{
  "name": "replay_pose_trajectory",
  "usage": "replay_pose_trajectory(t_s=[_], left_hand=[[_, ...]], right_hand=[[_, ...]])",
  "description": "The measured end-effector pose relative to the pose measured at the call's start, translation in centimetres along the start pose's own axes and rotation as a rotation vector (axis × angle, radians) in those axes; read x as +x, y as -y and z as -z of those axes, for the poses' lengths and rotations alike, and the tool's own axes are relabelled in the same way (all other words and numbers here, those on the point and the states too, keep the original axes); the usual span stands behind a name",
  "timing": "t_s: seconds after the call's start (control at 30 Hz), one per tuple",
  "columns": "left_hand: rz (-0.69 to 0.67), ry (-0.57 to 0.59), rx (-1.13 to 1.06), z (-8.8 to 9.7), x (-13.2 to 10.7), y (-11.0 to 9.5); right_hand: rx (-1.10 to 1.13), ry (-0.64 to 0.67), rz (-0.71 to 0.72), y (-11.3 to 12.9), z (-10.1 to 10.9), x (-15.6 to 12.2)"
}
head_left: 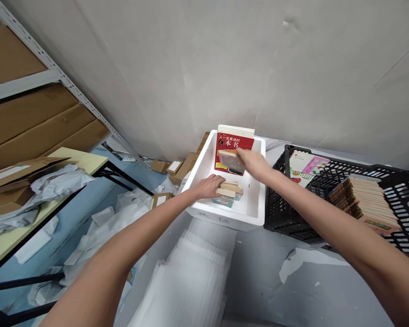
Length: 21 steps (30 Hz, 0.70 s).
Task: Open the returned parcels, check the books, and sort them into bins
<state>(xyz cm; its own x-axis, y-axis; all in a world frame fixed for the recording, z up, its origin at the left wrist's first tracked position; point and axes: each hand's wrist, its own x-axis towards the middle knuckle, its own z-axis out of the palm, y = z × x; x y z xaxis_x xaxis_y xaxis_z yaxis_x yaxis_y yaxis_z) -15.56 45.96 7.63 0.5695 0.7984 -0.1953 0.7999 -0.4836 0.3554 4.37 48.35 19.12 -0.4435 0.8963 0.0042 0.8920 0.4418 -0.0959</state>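
Observation:
A white foam box (245, 223) stands before me with books in it. My right hand (254, 162) is closed on a small book (229, 160), slightly blurred, held above the box floor. My left hand (209, 186) grips the left side of a short row of small books (231, 189) near the front wall; its fingertips lie over their edges. Behind the right hand's book, a larger red book (236, 141) with white lettering leans upright against the back wall of the box, pale books showing above it.
Right of the box stands a black plastic crate (368, 167) with a row of books (371, 200) and a white-and-pink book (306, 165). White wrapping sheet (187, 281) hangs in front. On the left are a yellow table (83, 159), shelved cartons (37, 122) and packing scraps.

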Motion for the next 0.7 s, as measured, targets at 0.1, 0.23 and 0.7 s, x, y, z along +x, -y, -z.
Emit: replay_pose_trajectory(t_s=[0.1,0.23,0.7], left_hand=[[-0.008,-0.103,0.108,-0.1,0.0,-0.2],[-0.072,-0.226,0.168,-0.4,0.1,0.2],[-0.009,-0.024,0.096,-1.5,2.1,-0.1]], right_hand=[[0.073,0.196,-0.003,0.3,-5.2,0.9],[0.184,0.34,0.051,-0.2,-9.2,1.9],[0.311,0.498,-0.059,1.1,-12.3,0.0]])
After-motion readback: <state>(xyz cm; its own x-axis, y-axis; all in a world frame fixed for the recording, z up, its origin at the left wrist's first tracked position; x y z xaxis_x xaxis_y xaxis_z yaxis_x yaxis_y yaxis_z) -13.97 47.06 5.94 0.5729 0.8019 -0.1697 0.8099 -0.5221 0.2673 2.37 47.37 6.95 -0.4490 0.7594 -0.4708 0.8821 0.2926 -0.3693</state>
